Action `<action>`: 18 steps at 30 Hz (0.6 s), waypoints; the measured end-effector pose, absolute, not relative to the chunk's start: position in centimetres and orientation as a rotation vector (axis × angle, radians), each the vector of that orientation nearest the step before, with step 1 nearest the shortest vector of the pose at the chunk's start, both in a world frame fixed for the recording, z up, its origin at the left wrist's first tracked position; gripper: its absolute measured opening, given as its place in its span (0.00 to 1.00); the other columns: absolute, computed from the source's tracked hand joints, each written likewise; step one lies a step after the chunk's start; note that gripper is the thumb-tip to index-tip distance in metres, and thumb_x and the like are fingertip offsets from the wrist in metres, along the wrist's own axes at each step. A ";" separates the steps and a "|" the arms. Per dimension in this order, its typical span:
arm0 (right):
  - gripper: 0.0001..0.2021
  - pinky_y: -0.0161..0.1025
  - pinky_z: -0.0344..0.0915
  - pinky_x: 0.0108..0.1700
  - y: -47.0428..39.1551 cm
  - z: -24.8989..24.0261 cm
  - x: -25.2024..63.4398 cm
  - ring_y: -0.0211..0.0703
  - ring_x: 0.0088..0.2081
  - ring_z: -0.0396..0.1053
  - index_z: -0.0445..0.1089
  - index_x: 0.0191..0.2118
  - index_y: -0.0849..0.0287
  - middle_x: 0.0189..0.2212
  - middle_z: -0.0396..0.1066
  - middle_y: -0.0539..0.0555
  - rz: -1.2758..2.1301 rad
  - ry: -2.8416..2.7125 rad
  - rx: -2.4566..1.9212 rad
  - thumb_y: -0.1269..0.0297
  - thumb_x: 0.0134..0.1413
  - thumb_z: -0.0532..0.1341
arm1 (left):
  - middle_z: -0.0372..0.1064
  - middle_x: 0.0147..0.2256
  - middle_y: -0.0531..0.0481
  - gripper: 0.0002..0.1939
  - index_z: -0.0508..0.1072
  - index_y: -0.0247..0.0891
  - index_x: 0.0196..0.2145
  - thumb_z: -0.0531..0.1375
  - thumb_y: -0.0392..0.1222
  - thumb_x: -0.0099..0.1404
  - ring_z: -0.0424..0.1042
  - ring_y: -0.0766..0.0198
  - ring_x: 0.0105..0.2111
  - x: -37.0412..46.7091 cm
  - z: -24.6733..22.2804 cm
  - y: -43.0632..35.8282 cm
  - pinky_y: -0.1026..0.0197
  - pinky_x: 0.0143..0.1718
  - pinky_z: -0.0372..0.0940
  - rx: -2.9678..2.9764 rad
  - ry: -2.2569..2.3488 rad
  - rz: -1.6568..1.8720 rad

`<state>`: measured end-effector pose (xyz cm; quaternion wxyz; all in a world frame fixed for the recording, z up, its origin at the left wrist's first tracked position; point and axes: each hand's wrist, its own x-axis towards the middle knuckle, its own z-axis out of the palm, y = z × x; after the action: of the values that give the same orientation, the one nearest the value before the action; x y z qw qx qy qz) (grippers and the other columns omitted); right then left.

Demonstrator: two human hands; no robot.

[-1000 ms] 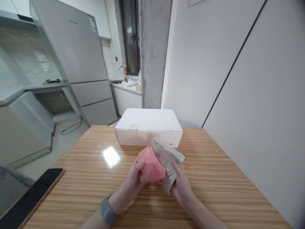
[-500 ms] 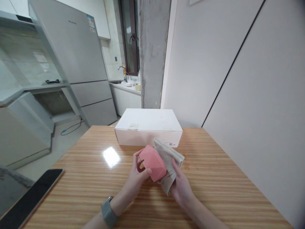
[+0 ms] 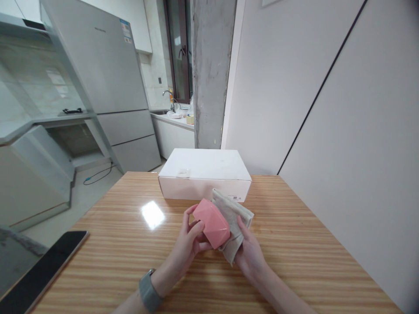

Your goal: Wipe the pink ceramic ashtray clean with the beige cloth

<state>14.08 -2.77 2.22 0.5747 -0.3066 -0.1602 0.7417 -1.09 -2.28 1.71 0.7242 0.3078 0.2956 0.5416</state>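
Note:
A pink faceted object [image 3: 214, 223], like a small plastic box or holder, is tilted above the table in front of me. My left hand [image 3: 192, 235] grips it from the left, thumb on the near face and fingers around its edge and underside. In my right hand [image 3: 250, 253] is a folded grey cloth [image 3: 233, 213], pinched between thumb and fingers. The cloth lies against the right side of the pink object. Part of my right fingers is hidden beneath the cloth.
A white cardboard box [image 3: 204, 170] stands on the wooden table [image 3: 294, 253] just beyond my hands. At the table's left edge lies a dark flat device [image 3: 46, 270]. Behind are a fridge [image 3: 104, 74], a concrete pillar [image 3: 211, 74] and a white wall panel [image 3: 360, 144].
My left thumb has shifted up onto the pink object's face, and its fingers now reach under the lower edge. The object has turned slightly. My right hand and the cloth have hardly moved.

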 end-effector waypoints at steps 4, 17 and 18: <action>0.18 0.38 0.66 0.29 -2.8 1.9 14.1 0.44 0.27 0.74 0.78 0.41 0.61 0.32 0.81 0.55 1.736 -0.375 -0.688 0.51 0.50 0.66 | 0.66 0.50 0.45 0.32 0.59 0.48 0.55 0.67 0.44 0.56 0.72 0.57 0.41 -1.3 1.5 -2.0 0.57 0.35 0.71 0.775 0.723 1.256; 0.18 0.43 0.70 0.43 -3.0 2.8 14.1 0.52 0.41 0.76 0.78 0.39 0.61 0.37 0.81 0.58 1.687 -0.329 -0.756 0.53 0.46 0.69 | 0.64 0.56 0.41 0.48 0.62 0.47 0.58 0.74 0.35 0.41 0.67 0.48 0.51 -0.8 2.0 -2.7 0.52 0.51 0.65 1.143 0.781 1.390; 0.18 0.43 0.70 0.43 -3.0 2.8 14.1 0.52 0.42 0.76 0.78 0.39 0.61 0.37 0.81 0.57 1.688 -0.329 -0.754 0.53 0.46 0.69 | 0.64 0.55 0.41 0.47 0.61 0.47 0.58 0.74 0.35 0.42 0.68 0.48 0.51 -0.9 2.1 -2.7 0.51 0.50 0.66 1.161 0.796 1.377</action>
<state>14.14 -3.02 2.80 0.5907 -0.3240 -0.1415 0.7253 -0.89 -2.72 2.07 0.5534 0.4911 0.3366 0.5824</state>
